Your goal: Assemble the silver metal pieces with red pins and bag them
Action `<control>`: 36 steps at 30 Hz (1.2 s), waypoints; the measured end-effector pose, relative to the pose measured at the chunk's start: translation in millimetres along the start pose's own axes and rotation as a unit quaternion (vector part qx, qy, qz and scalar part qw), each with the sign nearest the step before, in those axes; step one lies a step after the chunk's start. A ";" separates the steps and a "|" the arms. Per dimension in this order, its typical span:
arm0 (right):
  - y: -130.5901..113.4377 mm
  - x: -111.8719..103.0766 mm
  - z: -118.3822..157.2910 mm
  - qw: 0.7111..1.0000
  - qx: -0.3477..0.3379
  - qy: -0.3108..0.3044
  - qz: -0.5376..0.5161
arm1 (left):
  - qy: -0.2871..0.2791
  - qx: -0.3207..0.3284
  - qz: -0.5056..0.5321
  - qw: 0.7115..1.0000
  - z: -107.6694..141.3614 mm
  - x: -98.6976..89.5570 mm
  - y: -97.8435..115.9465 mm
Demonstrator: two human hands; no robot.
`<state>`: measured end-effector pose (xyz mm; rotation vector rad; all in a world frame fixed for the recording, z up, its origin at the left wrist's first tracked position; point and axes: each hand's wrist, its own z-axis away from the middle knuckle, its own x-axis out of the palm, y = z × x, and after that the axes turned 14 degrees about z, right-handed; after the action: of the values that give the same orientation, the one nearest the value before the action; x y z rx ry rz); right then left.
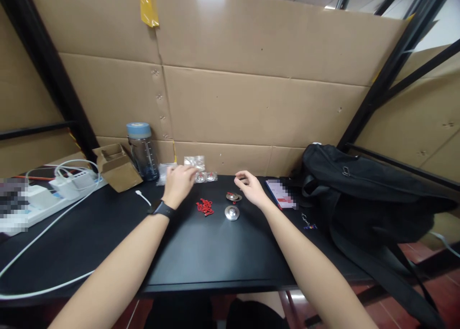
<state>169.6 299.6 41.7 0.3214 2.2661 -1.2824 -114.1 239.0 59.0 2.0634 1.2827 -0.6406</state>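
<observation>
My left hand (180,183), with a dark watch on its wrist, is over the back of the black table, beside small clear packets (206,176) and a clear bag (194,163). Its fingers are partly bent, and whether they touch a packet is unclear. My right hand (249,187) hovers with curled, parted fingers and nothing visible in them. Just left of it lie small metal discs (232,196) with a bit of red cord. Nearer the front rests a round silver disc (232,213). A tangle of red cord (205,207) lies between my hands.
An open cardboard box (120,171) and a blue-lidded bottle (143,152) stand at the back left. White chargers and cables fill a power strip (39,204). A phone-like item (281,194), a keyring (308,222) and a black bag (366,195) are on the right.
</observation>
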 end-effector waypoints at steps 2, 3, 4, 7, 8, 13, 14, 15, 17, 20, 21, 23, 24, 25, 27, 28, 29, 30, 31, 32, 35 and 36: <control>8.0 -0.3 -1.4 0.999 -0.010 -0.007 0.038 | -0.011 -0.087 -0.049 0.995 1.1 -5.1 -32.8; 11.6 -0.2 -1.7 0.998 -0.014 -0.011 0.055 | -0.041 -0.128 -0.070 0.989 3.2 -6.8 -48.1; 14.9 0.0 -1.8 0.997 -0.018 -0.016 0.072 | -0.075 -0.170 -0.086 0.979 6.1 -7.7 -61.9; 21.7 0.7 0.0 0.989 -0.029 -0.054 0.136 | -0.151 -0.243 -0.091 0.954 15.5 -5.9 -90.2; 22.7 0.8 1.2 0.985 -0.036 -0.073 0.155 | -0.169 -0.249 -0.085 0.950 17.9 -4.2 -94.9; 20.3 0.0 7.3 0.968 -0.069 -0.148 0.190 | -0.184 -0.237 -0.076 0.951 18.1 1.3 -94.1; 19.2 -0.3 7.9 0.967 -0.065 -0.153 0.190 | -0.180 -0.230 -0.076 0.953 16.7 0.9 -91.4; 18.3 -0.5 8.1 0.967 -0.060 -0.157 0.189 | -0.175 -0.223 -0.076 0.956 15.2 0.0 -88.5; 17.2 -0.5 7.9 0.966 -0.055 -0.170 0.185 | -0.162 -0.206 -0.079 0.962 12.0 -2.3 -81.7; 16.9 1.3 7.0 0.965 -0.043 -0.185 0.179 | -0.145 -0.177 -0.080 0.970 7.3 -4.4 -68.7; 17.0 2.4 6.8 0.966 -0.037 -0.181 0.180 | -0.139 -0.166 -0.077 0.973 5.8 -4.1 -63.4; 17.0 4.9 6.7 0.969 -0.024 -0.159 0.187 | -0.131 -0.140 -0.061 0.980 3.0 -2.1 -51.5; 16.9 6.2 6.8 0.970 -0.020 -0.148 0.192 | -0.128 -0.124 -0.049 0.983 2.0 -0.5 -45.0; 16.7 7.4 7.0 0.970 -0.017 -0.139 0.197 | -0.125 -0.106 -0.034 0.986 1.3 1.3 -38.2; 16.0 9.7 7.6 0.970 -0.012 -0.128 0.208 | -0.120 -0.066 0.004 0.990 0.9 5.5 -24.6; 15.5 10.8 8.0 0.969 -0.010 -0.124 0.213 | -0.120 -0.047 0.025 0.991 1.3 7.6 -17.9; 14.8 11.9 8.2 0.969 -0.009 -0.120 0.218 | -0.120 -0.030 0.046 0.991 2.0 9.6 -11.6; 14.0 12.9 8.4 0.969 -0.009 -0.113 0.221 | -0.122 -0.014 0.067 0.990 2.9 11.5 -5.5; 12.9 13.9 8.4 0.970 -0.009 -0.103 0.220 | -0.124 -0.001 0.086 0.989 3.9 13.3 0.4; 11.4 14.8 8.3 0.973 -0.010 -0.090 0.213 | -0.127 0.010 0.103 0.987 5.0 15.0 6.0; 3.1 15.9 7.9 0.992 -0.006 -0.048 0.118 | -0.141 0.034 0.160 0.976 7.9 20.0 22.7; -1.3 15.8 8.2 0.997 -0.001 -0.039 0.063 | -0.147 0.041 0.190 0.970 8.8 21.6 28.3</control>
<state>158.3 291.2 30.6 0.3994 2.1459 -1.2079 -80.2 236.4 45.3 2.1051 0.6806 -0.7919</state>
